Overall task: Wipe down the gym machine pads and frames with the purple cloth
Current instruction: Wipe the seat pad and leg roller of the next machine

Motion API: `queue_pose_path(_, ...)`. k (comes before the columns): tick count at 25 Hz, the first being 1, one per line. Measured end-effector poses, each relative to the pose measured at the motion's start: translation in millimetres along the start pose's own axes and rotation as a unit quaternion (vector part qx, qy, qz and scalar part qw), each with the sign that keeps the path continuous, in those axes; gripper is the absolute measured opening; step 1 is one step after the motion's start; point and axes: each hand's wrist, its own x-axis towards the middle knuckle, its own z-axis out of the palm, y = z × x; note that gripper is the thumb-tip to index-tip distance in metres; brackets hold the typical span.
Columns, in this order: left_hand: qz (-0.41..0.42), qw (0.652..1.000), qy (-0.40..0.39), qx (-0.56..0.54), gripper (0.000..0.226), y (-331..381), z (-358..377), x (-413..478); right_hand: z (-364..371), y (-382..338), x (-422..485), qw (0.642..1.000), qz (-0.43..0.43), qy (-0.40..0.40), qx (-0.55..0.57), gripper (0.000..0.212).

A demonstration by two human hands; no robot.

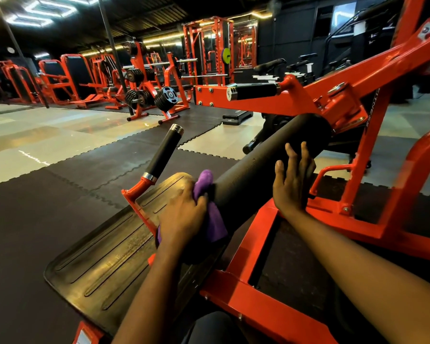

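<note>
Your left hand (184, 214) curls its fingers round the bunched purple fabric cloth (215, 223) — forearm reaching forward. Your right hand (293, 180) is flat, fingers straight and pointing upward.

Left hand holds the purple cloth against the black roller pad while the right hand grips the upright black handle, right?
No. In the head view the right hand rests open-fingered on the black roller pad, not on the handle. The left hand does hold the purple cloth against that pad.
</note>
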Motion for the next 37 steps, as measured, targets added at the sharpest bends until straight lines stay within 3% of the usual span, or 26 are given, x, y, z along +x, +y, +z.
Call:
queue_pose_path(7,-0.034,0.994,0.096,0.036,0.014,22,9,14,-11,3,5,0.999,-0.013,-0.026,-0.014,0.05)
queue_pose_path(14,0.071,0.994,0.04,0.071,0.022,119,52,78,-27,20,18,0.998,-0.056,-0.038,-0.013,0.046)
queue_pose_path(20,0.107,0.992,-0.011,0.066,0.038,73,42,62,-40,27,29,0.995,-0.081,-0.051,-0.028,0.049)
queue_pose_path(22,0.1,0.992,0.006,0.074,0.046,57,38,47,-43,26,32,0.994,-0.088,-0.055,-0.027,0.051)
queue_pose_path(29,0.084,0.988,0.078,0.101,0.038,18,19,-16,-56,8,39,0.99,-0.045,-0.129,-0.046,0.053)
queue_pose_path(33,0.076,0.986,0.098,0.115,0.038,28,22,-15,-63,9,46,0.984,-0.028,-0.174,-0.035,0.059)
queue_pose_path(37,0.126,0.975,0.114,0.14,0.042,65,42,13,-67,19,55,0.983,-0.062,-0.173,-0.011,0.072)
